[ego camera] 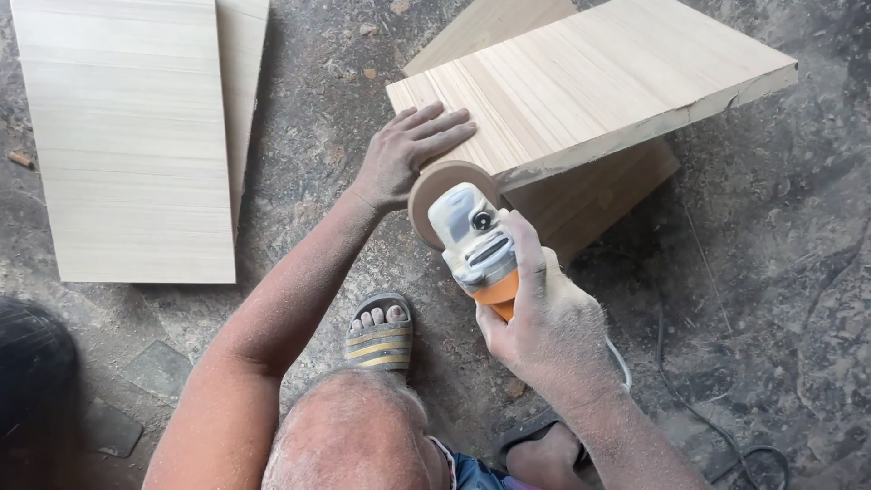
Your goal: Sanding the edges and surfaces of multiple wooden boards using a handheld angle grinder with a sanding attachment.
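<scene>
Flat left hand [410, 154] on board [599, 82], right hand [544, 313] around grinder [472, 238].

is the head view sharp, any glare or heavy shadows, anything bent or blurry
Head view: even, soft daylight, no glare; the pale tilted wooden board under the left hand casts a shadow onto the dusty grey floor; the right hand and its white-and-orange disc sander are sharp; the dark shape at the lower left edge is blurred; the flat pale panels' edges lean from wide-angle distortion.

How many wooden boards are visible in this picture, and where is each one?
4, perhaps more hidden. Two lie stacked on the floor at upper left: top board, lower board. The raised board lies under the left hand; another board lies beneath it.
</scene>
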